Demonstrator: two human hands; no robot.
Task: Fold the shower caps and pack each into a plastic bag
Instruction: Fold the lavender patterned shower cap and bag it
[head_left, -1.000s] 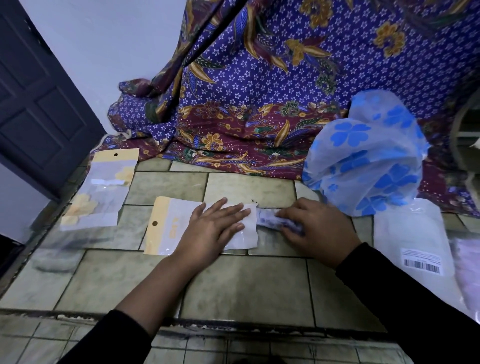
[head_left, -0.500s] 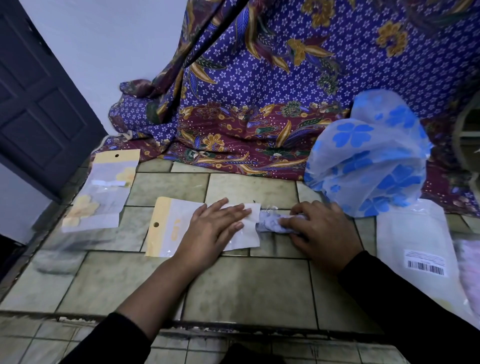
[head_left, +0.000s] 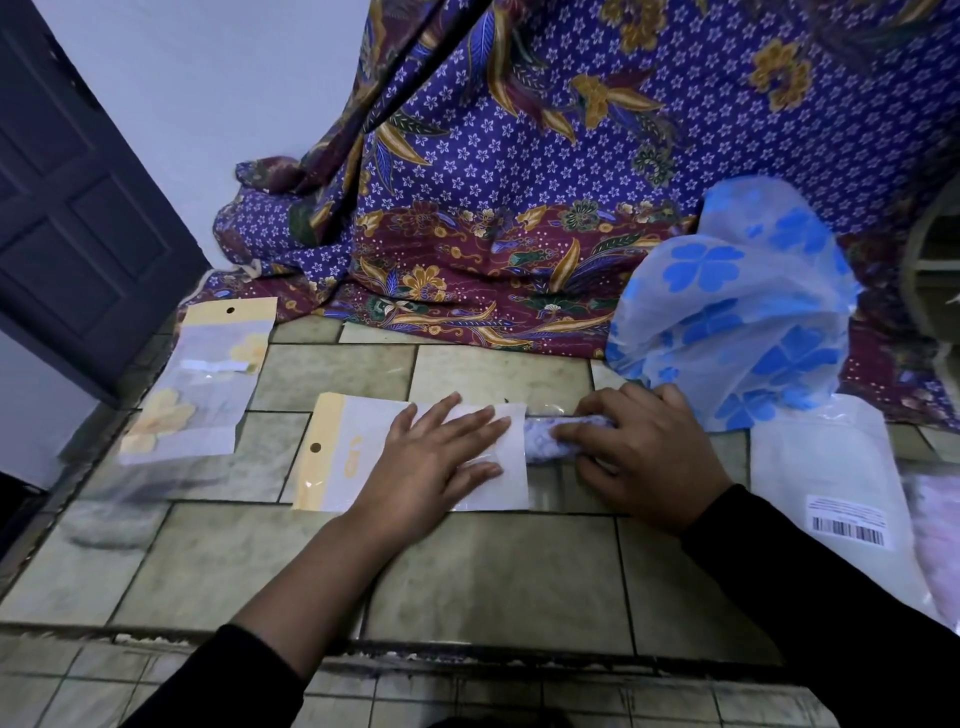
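Note:
A clear plastic bag (head_left: 358, 447) with a yellow header strip lies flat on the tiled counter. My left hand (head_left: 436, 457) presses on it with straight fingers. At the bag's right end lies a folded shower cap (head_left: 540, 441), pale with a purple print, rolled into a narrow bundle. My right hand (head_left: 644, 457) grips this bundle, fingers curled over it, and hides most of it. To the far left lies a packed bag (head_left: 197, 384) with a yellow-flowered cap inside.
A puffed blue-flowered shower cap (head_left: 743, 312) stands behind my right hand. A white bag with a barcode label (head_left: 836, 499) lies at the right. Purple batik cloth (head_left: 519, 182) drapes the back. The counter's front edge (head_left: 467, 649) runs below my arms. A dark door (head_left: 78, 208) stands at left.
My right hand has tightened the folded cap into a narrower roll at the bag's right end. My left hand stays pressed on the bag.

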